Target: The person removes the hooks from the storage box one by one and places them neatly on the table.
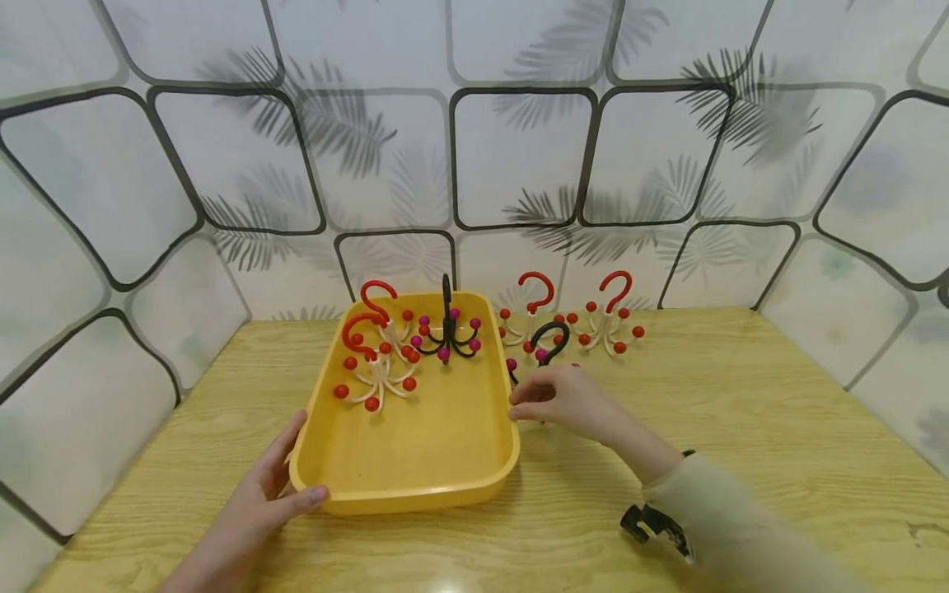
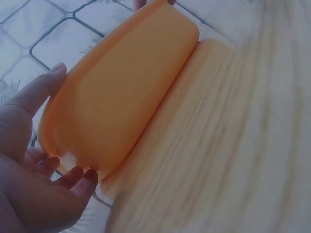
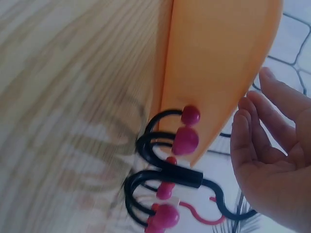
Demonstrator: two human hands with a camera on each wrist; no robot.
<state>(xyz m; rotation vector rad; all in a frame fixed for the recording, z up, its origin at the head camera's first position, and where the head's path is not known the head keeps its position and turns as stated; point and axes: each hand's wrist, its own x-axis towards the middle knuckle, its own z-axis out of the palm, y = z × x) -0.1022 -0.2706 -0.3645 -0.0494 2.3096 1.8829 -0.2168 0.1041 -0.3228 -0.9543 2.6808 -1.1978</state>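
Observation:
My left hand (image 1: pixel 255 502) grips the near left corner of a yellow tray (image 1: pixel 423 449), thumb along the front and fingers at the side. At the tray's right rim rests my right hand (image 1: pixel 571 403), its fingertips touching the edge, fingers loosely bent. Inside the tray stand white multi-arm hooks with red balls (image 1: pixel 381 379) and a black multi-arm hook with pink balls (image 1: pixel 448 333). Another black hook (image 3: pixel 187 175) with pink balls stands on the table just outside the tray, beside my right hand; in the head view the hand partly hides it.
Two more white hooks with red balls, one nearer (image 1: pixel 531 325) and one farther right (image 1: pixel 608 329), stand on the wood-grain table (image 1: pixel 741 395) behind my right hand. Patterned white walls (image 1: pixel 519 156) enclose the back and sides.

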